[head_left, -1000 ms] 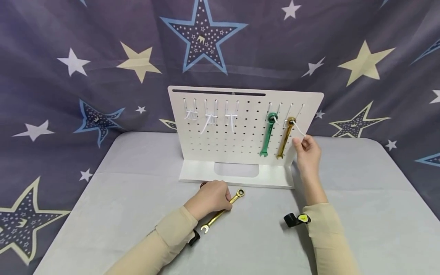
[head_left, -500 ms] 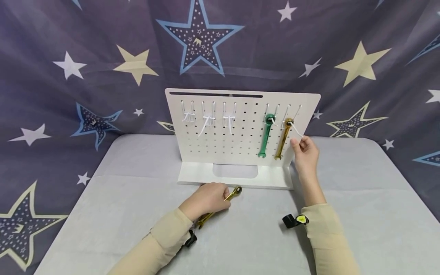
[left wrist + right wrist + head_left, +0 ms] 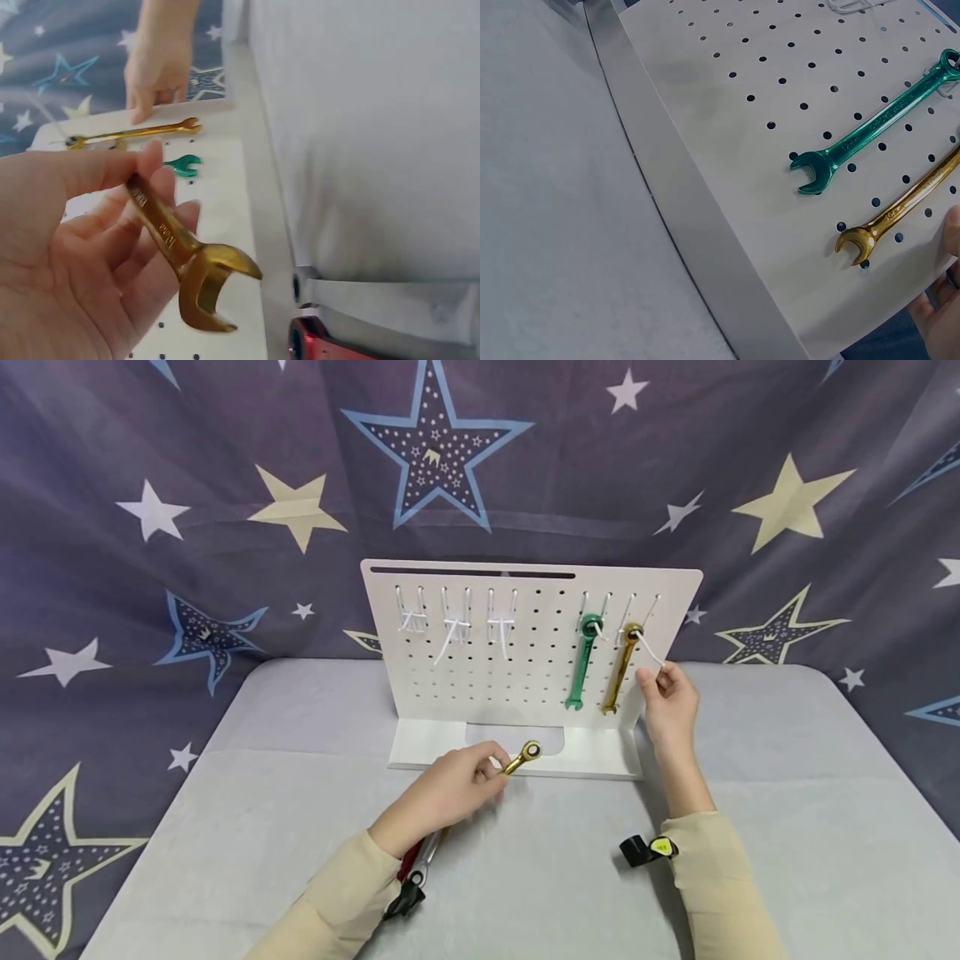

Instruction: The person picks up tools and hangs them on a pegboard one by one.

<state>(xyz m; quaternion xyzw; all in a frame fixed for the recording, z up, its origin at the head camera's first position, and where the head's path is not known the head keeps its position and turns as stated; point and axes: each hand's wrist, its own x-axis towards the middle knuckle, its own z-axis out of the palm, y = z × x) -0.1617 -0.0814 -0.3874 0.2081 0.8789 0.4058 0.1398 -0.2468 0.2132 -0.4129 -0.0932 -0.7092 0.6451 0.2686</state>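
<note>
My left hand (image 3: 450,781) pinches a gold combination wrench (image 3: 523,756) between thumb and fingers, lifted in front of the white pegboard (image 3: 465,689). Its ring end points up and right in the head view; its open end (image 3: 214,289) shows in the left wrist view. My right hand (image 3: 671,710) grips the pegboard's right edge, thumb in front and fingers partly hidden behind. Beside that hand, a darker gold wrench (image 3: 621,672) hangs by its ring from a white hook, with a green wrench (image 3: 582,667) hanging to its left.
A silver wrench (image 3: 425,857) and a red wrench (image 3: 408,860) lie on the grey table, partly under my left forearm. Several white hooks (image 3: 455,628) on the board's left side carry nothing. A star-patterned cloth (image 3: 585,485) hangs behind.
My left hand has lifted the gold wrench off the table and raised it towards the pegboard. The silver and red wrenches have come into view beneath the forearm. My right hand stays at the board's edge.
</note>
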